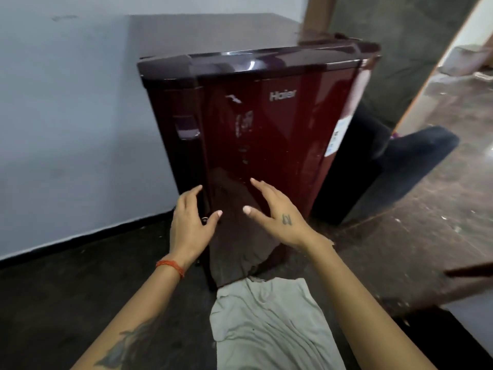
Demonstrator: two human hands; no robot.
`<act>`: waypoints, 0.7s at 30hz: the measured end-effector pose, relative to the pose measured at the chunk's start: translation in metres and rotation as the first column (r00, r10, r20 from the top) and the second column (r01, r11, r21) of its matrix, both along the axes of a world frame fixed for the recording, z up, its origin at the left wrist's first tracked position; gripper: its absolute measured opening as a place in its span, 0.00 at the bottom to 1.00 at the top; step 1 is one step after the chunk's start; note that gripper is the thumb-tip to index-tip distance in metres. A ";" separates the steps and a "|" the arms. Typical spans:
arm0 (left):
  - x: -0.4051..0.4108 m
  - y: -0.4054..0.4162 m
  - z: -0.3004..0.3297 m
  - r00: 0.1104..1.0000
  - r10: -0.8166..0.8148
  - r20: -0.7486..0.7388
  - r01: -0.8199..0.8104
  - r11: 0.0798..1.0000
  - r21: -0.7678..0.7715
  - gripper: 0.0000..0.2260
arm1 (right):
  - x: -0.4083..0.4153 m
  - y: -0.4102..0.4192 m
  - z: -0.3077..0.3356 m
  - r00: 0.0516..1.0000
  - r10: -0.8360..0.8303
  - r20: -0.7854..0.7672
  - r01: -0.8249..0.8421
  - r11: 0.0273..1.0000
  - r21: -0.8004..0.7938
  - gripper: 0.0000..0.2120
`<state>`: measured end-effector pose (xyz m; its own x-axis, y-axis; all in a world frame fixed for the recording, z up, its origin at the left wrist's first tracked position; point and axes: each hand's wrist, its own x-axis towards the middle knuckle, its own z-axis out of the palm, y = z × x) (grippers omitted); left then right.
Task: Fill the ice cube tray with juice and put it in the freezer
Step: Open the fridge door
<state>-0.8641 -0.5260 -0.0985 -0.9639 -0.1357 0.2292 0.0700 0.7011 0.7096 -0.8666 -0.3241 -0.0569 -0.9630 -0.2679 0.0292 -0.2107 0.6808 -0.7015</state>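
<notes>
From my head camera I see the pale wall (66, 116) filling the left side, with a black skirting strip along its foot, and the dark floor (53, 303) running under everything. Against that wall stands the fridge (266, 134), a glossy maroon single-door unit with its door closed and the name Haier printed near the top; a recessed handle (186, 126) sits on its left edge and a pale sticker (337, 137) on its right edge. I cannot see the ice cube tray or any juice from here, so I cannot tell where they are. Just right of the fridge is a dark blue-black bulk (386, 169) I cannot identify, and beyond it a brown speckled surface (426, 196). A light grey cloth (266, 329) lies at the bottom centre, its upper edge meeting the foot of the fridge. My left hand (190, 225) is at the lower left edge of the door, fingers straight and relaxed, holding nothing, with an orange thread band (170, 267) on the wrist. My right hand (277, 217) is spread in front of the door, fingers extended and apart, holding nothing; whether either touches the door I cannot tell.
</notes>
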 end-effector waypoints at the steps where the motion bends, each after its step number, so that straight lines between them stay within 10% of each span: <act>1: -0.004 -0.008 0.000 0.999 0.037 -0.010 -0.037 0.999 0.011 0.31 | -0.012 -0.015 0.004 0.999 0.019 -0.040 -0.021 0.999 -0.036 0.33; 21: -0.099 -0.081 -0.009 0.986 -0.164 -0.040 0.167 0.913 0.373 0.35 | -0.080 -0.152 -0.007 0.908 -0.383 -0.173 0.326 0.901 -0.285 0.20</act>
